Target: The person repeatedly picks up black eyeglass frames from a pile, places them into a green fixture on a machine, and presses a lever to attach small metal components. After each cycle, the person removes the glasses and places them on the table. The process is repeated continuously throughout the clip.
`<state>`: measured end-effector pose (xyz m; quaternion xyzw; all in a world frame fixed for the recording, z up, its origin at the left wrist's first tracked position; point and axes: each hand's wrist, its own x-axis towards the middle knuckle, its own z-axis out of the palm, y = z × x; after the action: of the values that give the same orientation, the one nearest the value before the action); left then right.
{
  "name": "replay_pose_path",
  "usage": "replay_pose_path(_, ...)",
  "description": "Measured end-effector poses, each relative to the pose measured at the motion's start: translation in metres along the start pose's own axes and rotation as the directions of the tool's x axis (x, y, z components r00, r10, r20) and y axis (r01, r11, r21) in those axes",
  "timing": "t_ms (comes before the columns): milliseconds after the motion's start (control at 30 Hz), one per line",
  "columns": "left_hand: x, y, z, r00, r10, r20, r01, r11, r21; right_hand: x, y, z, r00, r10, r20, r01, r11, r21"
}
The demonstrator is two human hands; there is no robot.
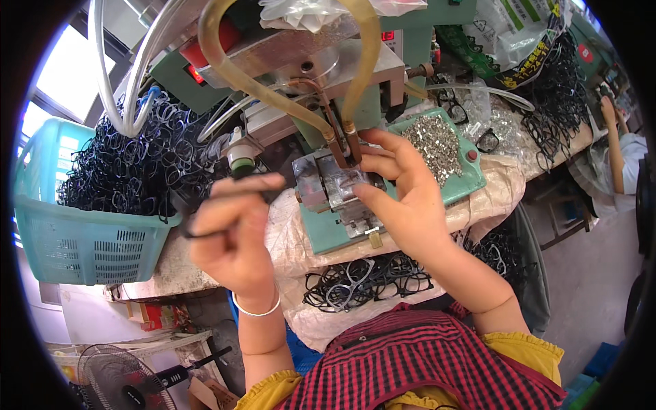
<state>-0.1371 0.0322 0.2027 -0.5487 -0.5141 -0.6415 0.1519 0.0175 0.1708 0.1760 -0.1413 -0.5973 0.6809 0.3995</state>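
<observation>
Flanking one jig (335,186), two hands (232,242) (412,198)

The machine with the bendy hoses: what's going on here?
A person in a checked apron is working bare-handed at the bench machine. The right hand is at the metal fixture, close beside the copper-coloured tips. The left hand is blurred, so whatever it may hold is unclear. Dark eyeglass frames fill a teal basket, and small metal pieces are heaped on a green tray.
</observation>
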Motion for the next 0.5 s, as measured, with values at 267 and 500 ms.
replay_pose_path(267, -0.035, 0.011, 0.044, 0.879, 0.149, 0.453, -0.203, 0.977, 0.071, 0.018, 0.073, -0.136, 0.945, -0.237, -0.225, -0.004, 0.682, -0.731)
replay_pose_path(500, -0.054, 0.019, 0.041, 0.91, 0.028, 0.413, -0.116, 0.975, 0.188, 0.028, 0.071, -0.114, 0.895, -0.357, 0.268, 0.312, 0.069, -0.948)
